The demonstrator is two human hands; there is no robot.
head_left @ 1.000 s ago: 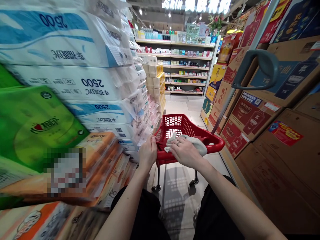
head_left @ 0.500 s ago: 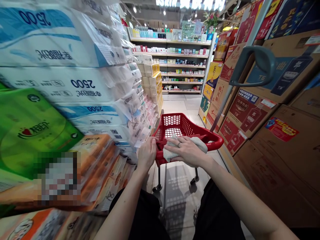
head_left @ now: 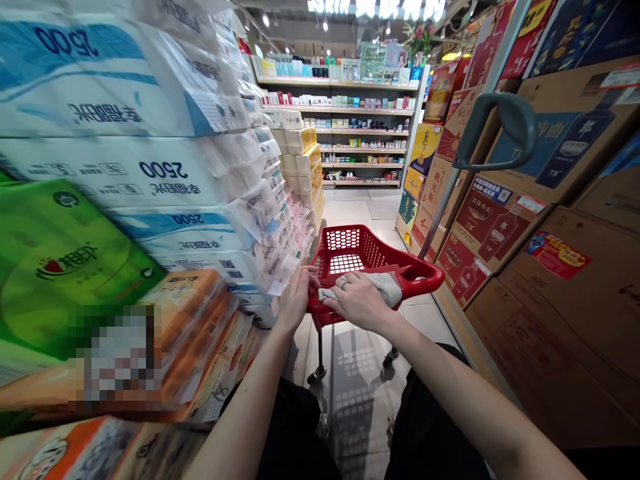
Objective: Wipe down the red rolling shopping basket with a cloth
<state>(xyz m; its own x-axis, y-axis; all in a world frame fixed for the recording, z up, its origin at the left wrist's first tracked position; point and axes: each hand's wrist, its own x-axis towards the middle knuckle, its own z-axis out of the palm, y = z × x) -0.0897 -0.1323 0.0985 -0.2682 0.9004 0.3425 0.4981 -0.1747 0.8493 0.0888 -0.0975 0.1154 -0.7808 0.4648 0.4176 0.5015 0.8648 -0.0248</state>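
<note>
Well, bending the fingers of the right hand (head_left: 363,300) snugly round a grey cloth (head_left: 390,288) at the near end of the red cart (head_left: 383,253), maybe to stop slipping. Resting the left hand (head_left: 295,301) on the near left corner, fingers a bit curled, too hidden to tell how tightly, likely for steadiness, with paper packs (head_left: 175,173) left and boxes (head_left: 493,217) right.

The right hand (head_left: 361,301) is sliding the pale cloth (head_left: 390,289) leftward on the red cart (head_left: 395,256), coming closer to the left hand (head_left: 295,300). The cloth is bunching up smaller. The left hand is stretching its fingers straighter.
</note>
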